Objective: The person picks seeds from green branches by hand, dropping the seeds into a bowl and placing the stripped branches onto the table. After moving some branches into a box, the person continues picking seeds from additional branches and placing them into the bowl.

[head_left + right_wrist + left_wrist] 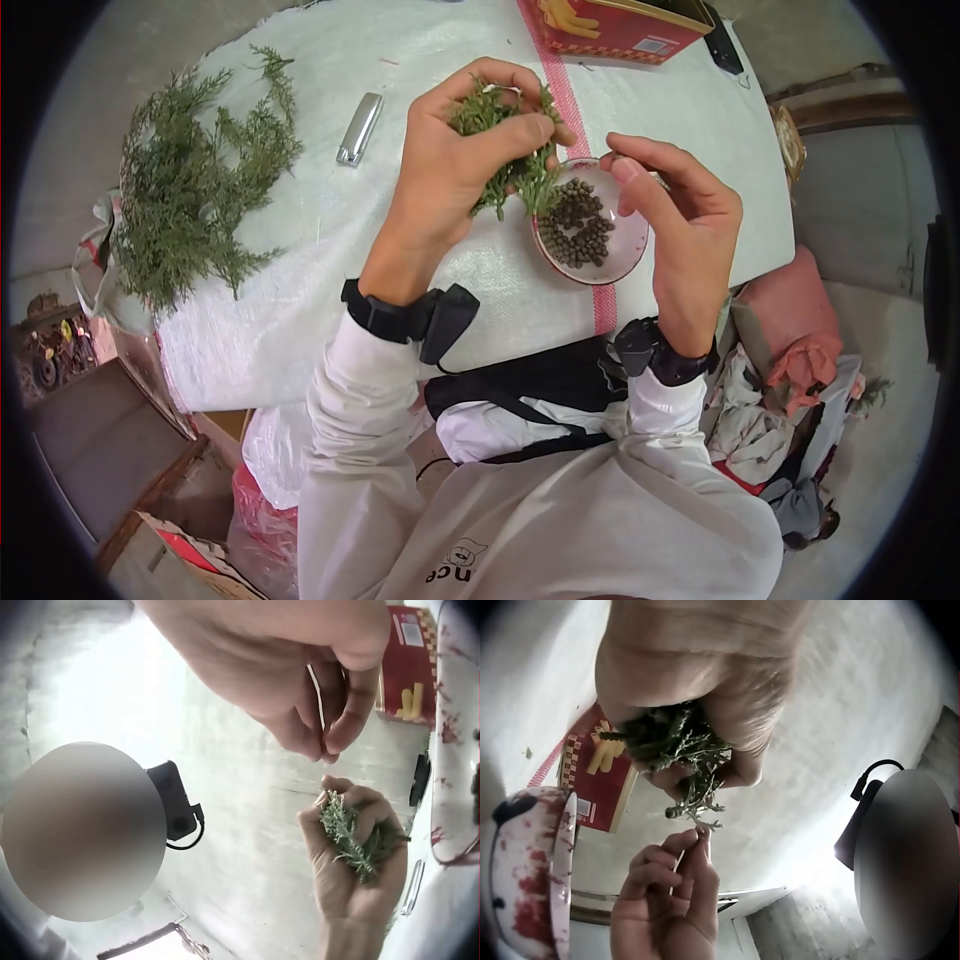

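Observation:
My left hand (465,150) grips a bunch of green conifer sprigs (490,110), the thumb pressed across them. In the left wrist view, a thin sprig tip (697,810) with small knobs sticks out below the fist. Just right of it, my right hand (685,195) has its thumb and forefinger brought together over the bowl's far rim; I cannot tell whether something small is between them. Below both hands stands a white enamel bowl (628,250) with a dark, chipped rim. Small round brown seeds (580,225) lie in it, partly covered by a hanging sprig.
More conifer branches (200,190) are piled at the table's left. A silver metal clipper or stapler-like tool (360,130) lies beside them. At the back stands a red box (620,30), with a black phone-like object (724,45) next to it. White woven sheeting (290,330) covers the table.

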Action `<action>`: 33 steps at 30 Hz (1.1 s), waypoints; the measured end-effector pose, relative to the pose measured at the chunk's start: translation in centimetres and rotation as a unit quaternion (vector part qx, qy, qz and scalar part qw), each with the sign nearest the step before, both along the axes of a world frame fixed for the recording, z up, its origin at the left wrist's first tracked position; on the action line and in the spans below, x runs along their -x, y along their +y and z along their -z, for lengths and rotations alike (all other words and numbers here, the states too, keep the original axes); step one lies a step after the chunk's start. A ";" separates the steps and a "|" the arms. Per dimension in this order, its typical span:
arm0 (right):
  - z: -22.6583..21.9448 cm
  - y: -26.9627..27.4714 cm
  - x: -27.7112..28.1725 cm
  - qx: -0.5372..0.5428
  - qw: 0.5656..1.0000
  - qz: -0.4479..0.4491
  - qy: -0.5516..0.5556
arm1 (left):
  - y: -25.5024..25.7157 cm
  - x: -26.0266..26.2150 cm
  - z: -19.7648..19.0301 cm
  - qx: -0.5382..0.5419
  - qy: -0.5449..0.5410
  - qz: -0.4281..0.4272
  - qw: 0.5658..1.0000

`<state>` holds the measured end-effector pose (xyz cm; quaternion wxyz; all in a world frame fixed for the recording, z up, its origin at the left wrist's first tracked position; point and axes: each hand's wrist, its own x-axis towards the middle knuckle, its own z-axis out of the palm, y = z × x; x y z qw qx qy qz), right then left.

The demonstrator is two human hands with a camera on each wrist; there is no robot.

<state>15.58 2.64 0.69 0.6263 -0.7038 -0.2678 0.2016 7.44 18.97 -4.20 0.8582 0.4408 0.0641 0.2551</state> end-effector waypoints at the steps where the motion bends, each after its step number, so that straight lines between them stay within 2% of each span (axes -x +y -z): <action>1: 0.0 0.2 0.1 -0.016 1.000 0.001 0.011 | -0.3 0.0 -0.3 0.016 -0.008 -0.002 1.000; 3: 0.1 0.7 0.1 -0.028 0.999 -0.008 0.021 | -0.4 0.2 -0.3 0.037 -0.017 -0.013 0.999; 7: 0.4 1.1 0.4 -0.046 0.999 0.005 0.022 | -0.2 0.3 -0.1 0.062 -0.006 0.025 0.998; 11: 0.4 1.6 0.9 -0.059 0.998 -0.005 0.024 | -0.2 0.3 0.5 0.044 -0.018 0.012 0.999; 14: -0.4 2.3 1.5 -0.081 0.995 0.027 0.044 | -0.2 0.6 -0.1 0.058 0.029 0.041 0.997; 18: 0.5 1.5 1.1 -0.063 0.998 0.019 0.016 | -0.5 0.3 0.3 0.041 0.011 0.063 0.997; 22: 0.8 1.1 0.5 -0.092 0.994 -0.003 0.059 | -1.0 0.2 0.0 0.044 0.023 0.061 0.997; 27: 0.6 1.1 0.6 -0.089 0.994 0.014 0.066 | -1.0 0.1 0.0 0.058 0.018 0.067 0.996; 29: 0.6 0.8 0.7 -0.083 0.994 0.017 0.075 | -1.1 0.0 0.3 0.039 0.019 0.033 0.999; 33: 0.8 0.5 0.5 -0.102 0.994 0.025 0.037 | -1.0 0.1 0.4 0.013 0.000 0.025 1.000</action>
